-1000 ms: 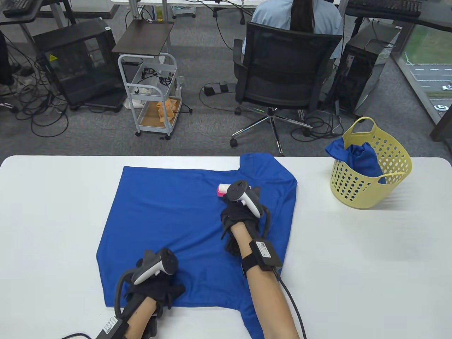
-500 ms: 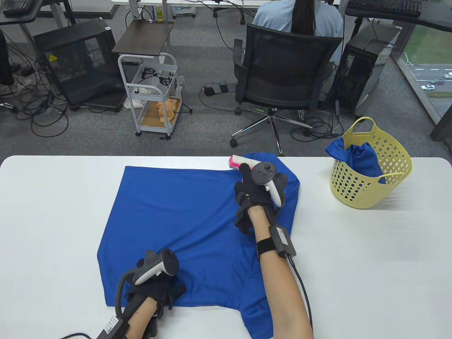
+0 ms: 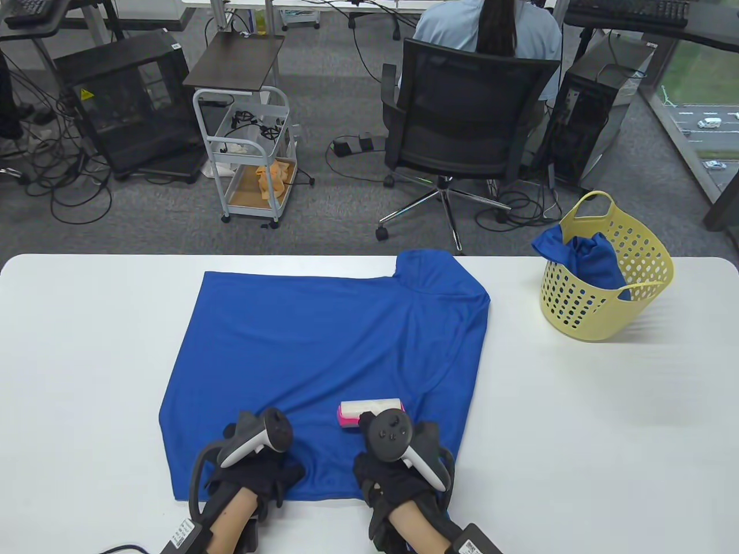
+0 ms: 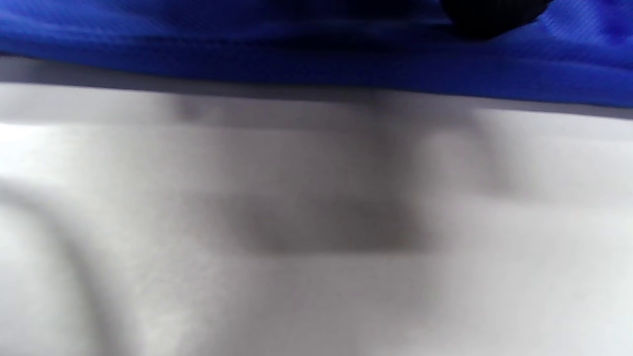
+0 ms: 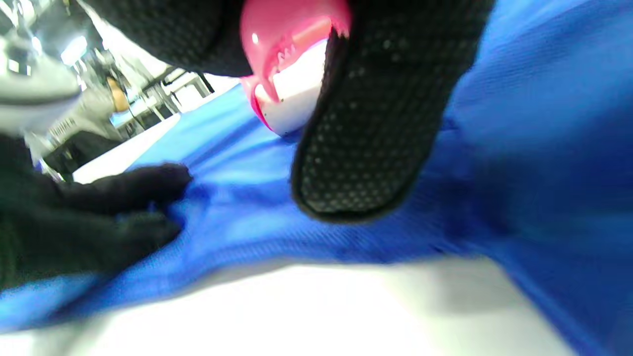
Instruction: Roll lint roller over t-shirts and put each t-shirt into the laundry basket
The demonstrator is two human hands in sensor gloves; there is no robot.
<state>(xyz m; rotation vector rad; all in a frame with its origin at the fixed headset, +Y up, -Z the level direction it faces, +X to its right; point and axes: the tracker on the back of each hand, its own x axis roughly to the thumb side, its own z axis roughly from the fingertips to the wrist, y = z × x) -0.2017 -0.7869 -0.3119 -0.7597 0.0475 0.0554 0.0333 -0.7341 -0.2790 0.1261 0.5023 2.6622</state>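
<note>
A blue t-shirt (image 3: 323,346) lies spread flat on the white table (image 3: 577,415). My right hand (image 3: 395,476) grips the handle of a pink and white lint roller (image 3: 368,412), whose white roll rests on the shirt near its front hem. In the right wrist view the pink roller (image 5: 289,59) shows between my gloved fingers (image 5: 376,138), down on the blue fabric (image 5: 519,148). My left hand (image 3: 254,476) presses flat on the shirt's front hem, left of the roller. The left wrist view shows only that hem (image 4: 316,64), blurred.
A yellow laundry basket (image 3: 606,300) stands at the table's far right with another blue t-shirt (image 3: 589,259) in it. Beyond the table a person sits in an office chair (image 3: 467,115), and a white cart (image 3: 248,156) stands on the floor.
My right hand has drawn the lint roller back from the shirt's far edge near the collar to its front hem. The left hand has stayed pressed on the hem.
</note>
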